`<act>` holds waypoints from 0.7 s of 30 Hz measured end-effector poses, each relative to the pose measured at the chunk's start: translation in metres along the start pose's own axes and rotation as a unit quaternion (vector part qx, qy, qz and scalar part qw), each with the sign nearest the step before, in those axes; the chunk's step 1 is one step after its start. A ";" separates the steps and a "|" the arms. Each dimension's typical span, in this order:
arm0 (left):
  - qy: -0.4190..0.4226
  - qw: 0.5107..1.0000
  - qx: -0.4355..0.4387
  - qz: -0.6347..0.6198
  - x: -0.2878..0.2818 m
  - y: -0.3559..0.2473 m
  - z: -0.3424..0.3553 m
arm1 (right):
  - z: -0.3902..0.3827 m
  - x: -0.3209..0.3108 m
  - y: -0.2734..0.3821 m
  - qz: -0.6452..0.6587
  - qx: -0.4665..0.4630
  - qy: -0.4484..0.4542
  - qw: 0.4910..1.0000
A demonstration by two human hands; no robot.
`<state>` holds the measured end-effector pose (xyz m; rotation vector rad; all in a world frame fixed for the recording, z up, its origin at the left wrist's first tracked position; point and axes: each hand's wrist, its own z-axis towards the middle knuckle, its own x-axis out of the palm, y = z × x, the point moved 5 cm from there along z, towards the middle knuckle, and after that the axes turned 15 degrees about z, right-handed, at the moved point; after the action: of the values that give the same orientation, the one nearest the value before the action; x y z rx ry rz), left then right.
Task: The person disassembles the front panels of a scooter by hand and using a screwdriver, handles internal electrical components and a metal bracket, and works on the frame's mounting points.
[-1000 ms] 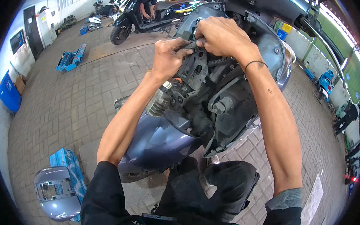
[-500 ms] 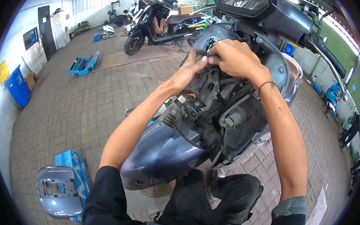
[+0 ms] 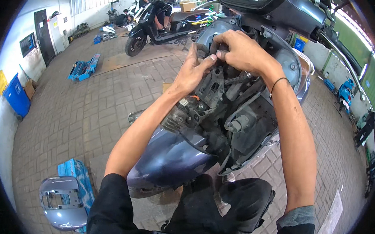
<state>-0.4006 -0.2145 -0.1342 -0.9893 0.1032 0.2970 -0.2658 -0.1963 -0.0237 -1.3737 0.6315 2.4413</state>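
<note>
Where your left hand (image 3: 193, 71) meets your right hand (image 3: 242, 50), grip closure unclear, a dark perforated metal bracket (image 3: 209, 91) lies below.

Bright overall, strongest at the pale corrugated wall sheeting (image 3: 96, 4) along the top and a thin white line of light (image 3: 353, 29) at upper right, both close to washed out; broad reflections lie on the glossy purple-blue curved fender (image 3: 169, 160), a sharp glint on the shiny grey plastic panel (image 3: 68, 220), while the black mechanical recess (image 3: 216, 137) sinks into shadow; fisheye curvature bends outer edges into a black rim, and distant detail looks soft
</note>
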 end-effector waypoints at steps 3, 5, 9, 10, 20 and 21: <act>-0.034 0.996 0.049 0.071 -0.006 0.004 0.003 | 0.002 0.003 0.003 -0.007 -0.013 0.012 1.000; -0.038 0.998 0.029 0.039 -0.004 0.001 0.003 | 0.000 0.003 0.003 -0.012 0.010 0.022 1.000; -0.070 0.997 -0.001 0.020 -0.003 0.001 0.003 | -0.004 0.005 0.011 -0.080 0.011 0.008 0.997; -0.069 0.997 -0.003 0.019 -0.002 0.001 0.003 | -0.004 0.004 0.014 -0.081 0.014 0.009 0.997; -0.083 0.996 -0.011 0.001 0.001 0.008 0.021 | -0.011 0.003 0.023 -0.171 -0.020 -0.026 0.985; -0.080 0.997 -0.008 -0.002 0.002 0.007 0.025 | -0.016 -0.002 0.019 -0.175 -0.017 -0.028 0.984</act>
<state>-0.4017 -0.1897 -0.1261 -0.9770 -0.0467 0.3735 -0.2611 -0.2206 -0.0244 -1.2971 0.3035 2.2082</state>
